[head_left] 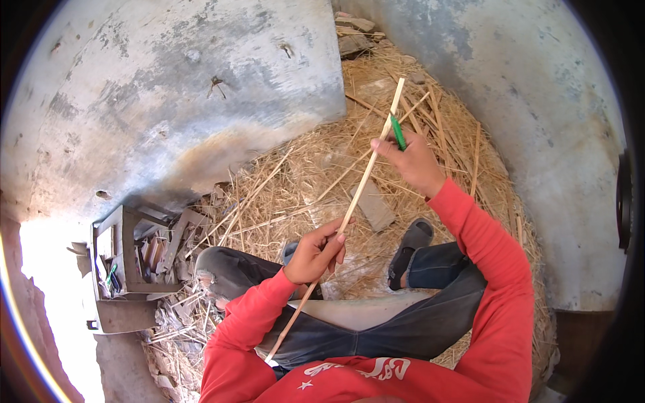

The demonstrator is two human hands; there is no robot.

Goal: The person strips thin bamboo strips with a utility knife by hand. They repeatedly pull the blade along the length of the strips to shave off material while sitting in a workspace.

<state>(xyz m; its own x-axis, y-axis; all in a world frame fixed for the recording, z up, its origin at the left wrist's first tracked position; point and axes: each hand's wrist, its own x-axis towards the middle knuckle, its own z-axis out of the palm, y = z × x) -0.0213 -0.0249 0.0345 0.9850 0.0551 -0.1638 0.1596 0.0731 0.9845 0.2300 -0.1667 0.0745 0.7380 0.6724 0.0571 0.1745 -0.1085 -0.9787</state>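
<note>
A long, thin, pale wooden stick (363,179) slants across in front of me, its far tip up to the right and its near end down by my lap. My left hand (314,254) is closed round it below the middle, above my left knee. Farther along, my right hand (418,166) holds a slim green tool (398,132), perhaps a cutter knife; its blade or tip is hard to make out. That tool lies against the stick's upper part, and the right thumb presses beside the stick.
Straw and shavings (302,168) cover the floor, with loose sticks (477,158) among them. A flat slab (373,205) lies between my feet. At left stands a wooden frame box (124,252) with scraps inside. Weathered panels (201,80) and a curved wall (537,134) close in the space.
</note>
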